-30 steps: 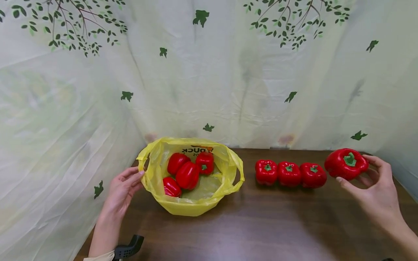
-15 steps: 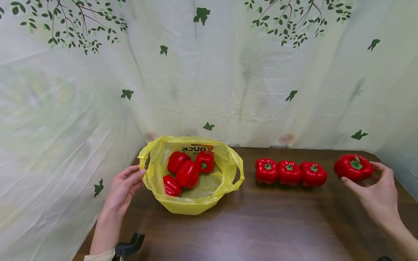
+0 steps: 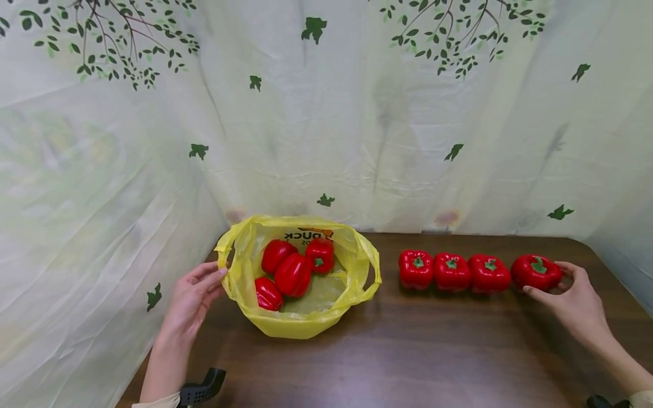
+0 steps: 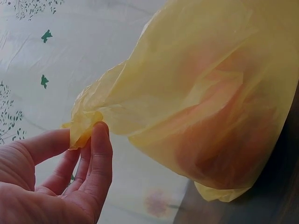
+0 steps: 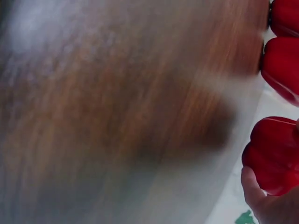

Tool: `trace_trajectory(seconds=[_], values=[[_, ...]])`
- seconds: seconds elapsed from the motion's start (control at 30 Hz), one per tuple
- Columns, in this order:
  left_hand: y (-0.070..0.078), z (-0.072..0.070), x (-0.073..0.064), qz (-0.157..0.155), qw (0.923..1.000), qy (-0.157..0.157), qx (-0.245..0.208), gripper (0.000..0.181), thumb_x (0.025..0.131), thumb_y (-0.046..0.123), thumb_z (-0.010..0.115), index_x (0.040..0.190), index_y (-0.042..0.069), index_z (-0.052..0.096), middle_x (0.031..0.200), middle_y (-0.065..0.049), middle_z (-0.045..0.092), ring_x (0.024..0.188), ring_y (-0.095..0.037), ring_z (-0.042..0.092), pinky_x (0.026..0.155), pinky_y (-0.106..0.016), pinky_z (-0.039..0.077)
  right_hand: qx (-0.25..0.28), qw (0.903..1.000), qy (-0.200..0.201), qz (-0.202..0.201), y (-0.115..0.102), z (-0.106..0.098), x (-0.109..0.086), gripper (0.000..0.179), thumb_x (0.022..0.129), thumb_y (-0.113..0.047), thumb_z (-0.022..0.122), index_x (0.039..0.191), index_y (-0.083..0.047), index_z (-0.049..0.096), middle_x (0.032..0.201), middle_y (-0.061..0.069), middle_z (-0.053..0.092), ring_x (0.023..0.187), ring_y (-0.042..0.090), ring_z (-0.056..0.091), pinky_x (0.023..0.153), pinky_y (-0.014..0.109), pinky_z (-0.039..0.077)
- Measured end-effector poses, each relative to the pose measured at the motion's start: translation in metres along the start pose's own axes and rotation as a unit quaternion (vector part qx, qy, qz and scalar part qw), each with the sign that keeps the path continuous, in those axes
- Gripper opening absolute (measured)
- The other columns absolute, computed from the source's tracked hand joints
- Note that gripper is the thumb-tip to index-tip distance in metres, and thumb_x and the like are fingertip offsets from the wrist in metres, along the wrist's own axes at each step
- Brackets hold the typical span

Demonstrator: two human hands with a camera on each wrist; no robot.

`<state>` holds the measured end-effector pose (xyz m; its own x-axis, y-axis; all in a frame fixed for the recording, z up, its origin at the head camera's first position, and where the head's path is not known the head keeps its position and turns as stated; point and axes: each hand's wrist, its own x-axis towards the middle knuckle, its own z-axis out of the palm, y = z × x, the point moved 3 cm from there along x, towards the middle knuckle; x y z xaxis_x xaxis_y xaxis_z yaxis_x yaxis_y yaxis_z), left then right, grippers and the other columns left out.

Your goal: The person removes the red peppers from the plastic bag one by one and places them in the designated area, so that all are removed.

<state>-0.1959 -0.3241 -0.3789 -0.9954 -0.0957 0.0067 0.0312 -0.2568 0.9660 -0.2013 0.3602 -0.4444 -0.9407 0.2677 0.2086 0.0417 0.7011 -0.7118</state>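
Note:
My left hand (image 3: pixel 196 292) pinches the left handle of a yellow plastic bag (image 3: pixel 301 327) between thumb and fingers; the left wrist view shows the thin plastic (image 4: pixel 86 128) bunched at the fingertips. Inside the open bag lie several red bell peppers (image 3: pixel 292 275). At the right, my right hand (image 3: pixel 576 300) grips a red bell pepper (image 3: pixel 530 273) with a green stem, thumb at its front and fingers behind. This pepper is at the right end of a row, beside three others: the nearest pepper (image 3: pixel 488 274), a middle pepper (image 3: pixel 452 272) and a left pepper (image 3: pixel 415 270).
A dark brown wooden table (image 3: pixel 398 351) carries the bag and the row. Behind it and along both sides hangs a pale curtain (image 3: pixel 347 124) printed with leaves and branches. A black wrist device (image 3: pixel 201 388) sits on my left wrist.
My right hand has carried its pepper a little right, then left and down to the row's right end. The left hand and bag stay as they were.

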Motion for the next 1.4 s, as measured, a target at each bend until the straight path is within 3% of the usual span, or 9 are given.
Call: trace_trajectory(seconds=[0.07,0.2,0.47,0.63,0.9,1.07,1.23,1.4], values=[[-0.001,-0.001,0.0,-0.001,1.0,0.001,0.001,0.008,0.094,0.005,0.066,0.1,0.008,0.07,0.095,-0.003,0.07,0.082,-0.015,0.07,0.077,-0.029,0.058,-0.008,0.9999,-0.008,0.005,0.002,0.003,0.001,0.093,0.085,-0.035,0.078,0.144,0.011,0.023,0.135,0.039,0.038,0.102,0.046,0.053,0.053,0.014,0.042],[-0.002,-0.001,0.001,-0.004,1.0,0.003,-0.001,0.007,0.095,0.005,0.065,0.1,0.008,0.07,0.095,-0.002,0.07,0.082,-0.015,0.069,0.077,-0.029,0.058,-0.007,0.9995,-0.023,0.019,0.005,0.007,0.001,0.095,0.086,-0.038,0.076,0.144,0.012,0.02,0.136,0.041,0.035,0.11,0.052,0.049,0.058,0.023,0.041],[-0.004,-0.002,0.002,-0.007,0.9999,0.01,0.008,0.007,0.094,0.006,0.066,0.099,0.009,0.069,0.095,-0.001,0.069,0.082,-0.014,0.069,0.076,-0.028,0.058,-0.005,0.9998,-0.017,0.002,0.0,0.016,0.0,0.094,0.084,-0.034,0.079,0.141,0.012,0.021,0.13,0.04,0.035,0.102,0.05,0.051,0.055,0.017,0.04],[-0.003,-0.002,0.002,-0.007,0.9999,0.011,0.008,0.006,0.094,0.007,0.067,0.099,0.009,0.069,0.095,-0.001,0.069,0.082,-0.014,0.069,0.076,-0.028,0.058,-0.012,0.9997,-0.019,0.001,-0.007,0.019,-0.003,0.094,0.084,-0.035,0.079,0.14,0.012,0.02,0.13,0.041,0.036,0.1,0.05,0.052,0.057,0.02,0.041],[-0.003,-0.002,0.002,-0.007,0.9999,0.013,0.009,0.007,0.094,0.007,0.067,0.1,0.009,0.069,0.095,-0.001,0.07,0.082,-0.014,0.069,0.076,-0.028,0.058,-0.011,0.9996,-0.024,0.012,-0.01,0.019,-0.007,0.093,0.085,-0.037,0.077,0.141,0.011,0.02,0.132,0.039,0.035,0.106,0.052,0.051,0.061,0.028,0.042],[-0.004,-0.003,0.002,-0.005,0.9999,0.012,0.008,0.007,0.094,0.006,0.067,0.099,0.01,0.07,0.094,-0.001,0.07,0.082,-0.013,0.069,0.076,-0.027,0.058,-0.003,0.9997,-0.022,0.005,-0.01,0.016,-0.01,0.095,0.085,-0.038,0.077,0.143,0.011,0.02,0.133,0.04,0.034,0.109,0.054,0.049,0.058,0.021,0.043],[-0.004,-0.003,0.002,-0.006,0.9999,0.01,0.008,0.008,0.094,0.006,0.066,0.1,0.01,0.07,0.095,-0.002,0.07,0.082,-0.014,0.069,0.077,-0.028,0.058,0.005,1.0,-0.001,-0.006,-0.017,0.006,-0.016,0.092,0.086,-0.037,0.077,0.145,0.007,0.022,0.136,0.037,0.037,0.111,0.053,0.047,0.055,0.01,0.039],[-0.003,-0.002,0.002,-0.007,0.9999,0.008,0.006,0.008,0.094,0.006,0.067,0.101,0.009,0.069,0.096,-0.002,0.069,0.083,-0.014,0.069,0.077,-0.029,0.058,0.002,0.9991,0.037,-0.023,-0.034,-0.003,-0.022,0.085,0.087,-0.036,0.076,0.148,-0.003,0.027,0.138,0.028,0.043,0.111,0.046,0.048,0.061,0.01,0.035]])
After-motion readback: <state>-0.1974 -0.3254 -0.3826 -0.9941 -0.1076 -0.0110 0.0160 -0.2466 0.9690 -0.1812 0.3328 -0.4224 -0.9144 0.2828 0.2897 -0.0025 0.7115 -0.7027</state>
